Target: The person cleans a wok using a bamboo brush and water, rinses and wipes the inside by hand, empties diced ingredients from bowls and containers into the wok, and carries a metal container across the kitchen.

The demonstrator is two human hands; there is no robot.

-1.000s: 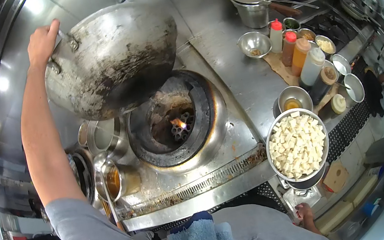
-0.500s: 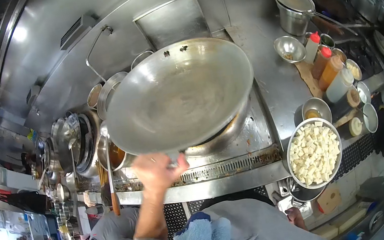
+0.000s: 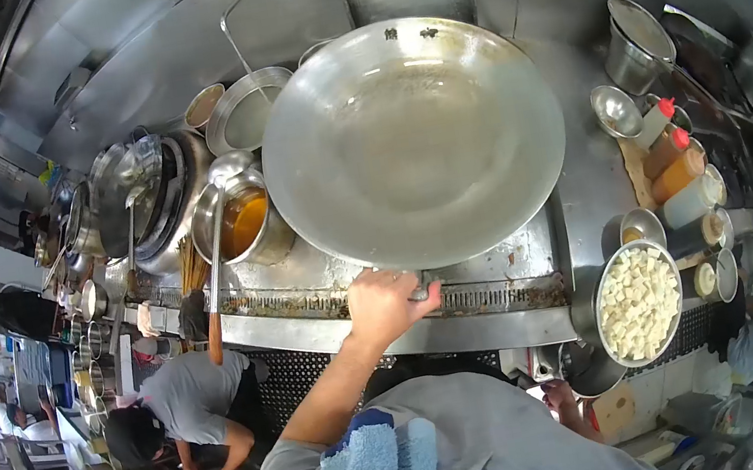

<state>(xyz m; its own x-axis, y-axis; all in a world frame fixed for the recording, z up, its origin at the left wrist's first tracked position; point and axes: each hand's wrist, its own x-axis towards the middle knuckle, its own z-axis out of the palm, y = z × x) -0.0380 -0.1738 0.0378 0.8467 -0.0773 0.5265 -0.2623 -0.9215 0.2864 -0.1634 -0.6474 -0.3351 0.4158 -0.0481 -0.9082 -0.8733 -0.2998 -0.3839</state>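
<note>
A large steel wok (image 3: 412, 149) sits over the stove in front of me, holding only a shallow cloudy film or wet sheen. My left hand (image 3: 388, 305) is closed around the handle at its near rim. Down by my right hip, my right hand (image 3: 559, 396) shows partly; its fingers are too small to read, and a pale thing lies beside it. Left of the wok, a long ladle (image 3: 218, 251) with a wooden handle leans across a pot (image 3: 269, 238) of orange-brown liquid.
At right stands a steel bowl of white cubes (image 3: 640, 302), with squeeze bottles (image 3: 673, 175) and small bowls behind. A strainer tops a tall pot (image 3: 636, 57). Stacked pans (image 3: 136, 195) stand at left. A co-worker (image 3: 189, 396) bends below the counter's left end.
The view has shifted, so the scene sits farther right and higher. The wok now looks more level and hides more of the burner. My left hand stays on its handle.
</note>
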